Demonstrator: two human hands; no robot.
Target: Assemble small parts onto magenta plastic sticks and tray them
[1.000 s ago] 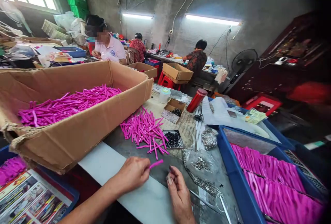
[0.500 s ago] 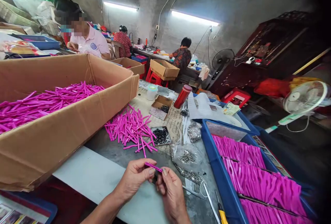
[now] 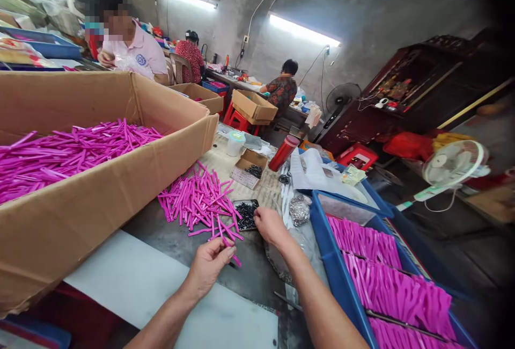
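Note:
My left hand (image 3: pixel 209 266) pinches a thin magenta plastic strip (image 3: pixel 236 259) between thumb and fingers, its free end sticking out to the right. Just beyond lies a loose pile of similar magenta strips (image 3: pixel 197 196) on the table. At the right edge of a small tray of tiny black parts (image 3: pixel 245 213), my right hand (image 3: pixel 270 225) has its fingers drawn together; whatever is between the fingertips is too small to make out. Behind the tray stands an open little carton (image 3: pixel 245 178) with more black pieces.
A large cardboard box (image 3: pixel 161 161) of magenta strips stands at left. At right, a blue bin (image 3: pixel 341 279) holds rows of them. A red flask (image 3: pixel 284 153), a lidded plastic cup (image 3: pixel 235 144) and a bag of metal parts (image 3: pixel 300 210) stand around. Several people work behind.
My right hand has left the strip and moved forward to the tray of black parts. My left hand keeps the strip, now shifted a little left and tilted downward.

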